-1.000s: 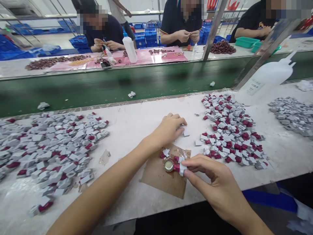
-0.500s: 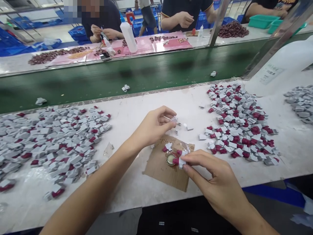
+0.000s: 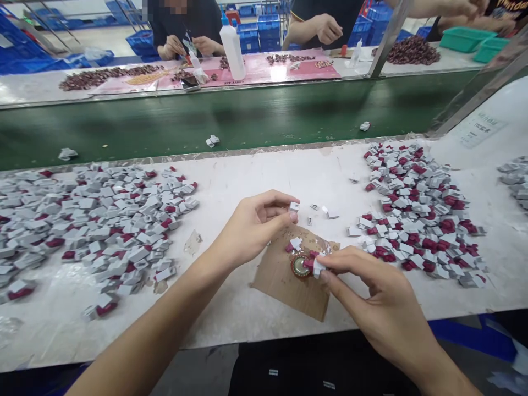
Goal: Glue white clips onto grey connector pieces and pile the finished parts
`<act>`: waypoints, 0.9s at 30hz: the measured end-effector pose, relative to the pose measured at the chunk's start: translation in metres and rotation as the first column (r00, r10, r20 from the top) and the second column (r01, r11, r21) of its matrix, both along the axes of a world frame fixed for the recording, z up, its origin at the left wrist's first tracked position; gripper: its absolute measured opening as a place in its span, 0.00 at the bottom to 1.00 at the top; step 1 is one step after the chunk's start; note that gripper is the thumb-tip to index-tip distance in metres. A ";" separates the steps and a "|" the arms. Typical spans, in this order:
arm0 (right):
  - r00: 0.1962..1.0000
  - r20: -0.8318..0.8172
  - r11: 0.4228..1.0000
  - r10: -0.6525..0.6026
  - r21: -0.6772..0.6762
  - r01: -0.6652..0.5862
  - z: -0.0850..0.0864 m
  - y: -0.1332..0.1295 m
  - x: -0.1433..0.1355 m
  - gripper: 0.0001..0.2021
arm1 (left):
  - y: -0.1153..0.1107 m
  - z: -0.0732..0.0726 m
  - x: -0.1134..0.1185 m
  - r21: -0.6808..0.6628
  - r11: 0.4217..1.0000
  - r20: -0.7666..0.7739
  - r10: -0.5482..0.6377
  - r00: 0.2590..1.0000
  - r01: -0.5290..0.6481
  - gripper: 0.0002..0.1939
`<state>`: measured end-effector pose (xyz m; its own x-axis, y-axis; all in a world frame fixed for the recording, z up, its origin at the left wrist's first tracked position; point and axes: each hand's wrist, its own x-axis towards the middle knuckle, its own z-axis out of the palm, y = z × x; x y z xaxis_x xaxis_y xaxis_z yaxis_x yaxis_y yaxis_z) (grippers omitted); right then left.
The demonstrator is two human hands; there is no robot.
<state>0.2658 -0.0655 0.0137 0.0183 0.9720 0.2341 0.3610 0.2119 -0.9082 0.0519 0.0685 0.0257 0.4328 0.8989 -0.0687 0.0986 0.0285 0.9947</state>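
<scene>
My left hand (image 3: 258,225) pinches a small light-grey plastic piece (image 3: 294,207) between thumb and fingers, just above the table. My right hand (image 3: 367,289) is closed on a grey and dark-red plastic part (image 3: 317,267), its red end at the edge of a bottle cap (image 3: 301,267). The cap lies on a piece of brown cardboard (image 3: 284,289) with wet-looking spots. Another grey and dark-red part (image 3: 293,244) rests on the cardboard behind the cap. Several loose grey pieces (image 3: 330,213) lie just beyond, to the right of my left hand.
Heaps of grey and dark-red parts stand left (image 3: 103,220) and right (image 3: 416,214). A large white bottle (image 3: 487,121) stands at the right. Beyond the table runs a green conveyor belt (image 3: 268,113) with a few pieces on it. Co-workers' hands (image 3: 330,28) are across it.
The view has shifted slightly, so the table appears moved. My left hand has turned its grey piece more upright. My right hand still holds its part at the bottle cap.
</scene>
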 end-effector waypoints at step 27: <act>0.907 -0.401 0.988 -0.128 -0.130 0.082 0.004 0.043 0.009 0.05 | -0.021 0.007 0.022 -0.110 0.982 0.161 -0.136 0.978 0.155 0.06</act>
<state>0.2744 -0.0224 0.0180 0.1929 0.9780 0.0790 -0.0298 0.0864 -0.9958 0.0737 0.0472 0.0329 0.5719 0.8147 -0.0961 -0.0417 0.1459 0.9884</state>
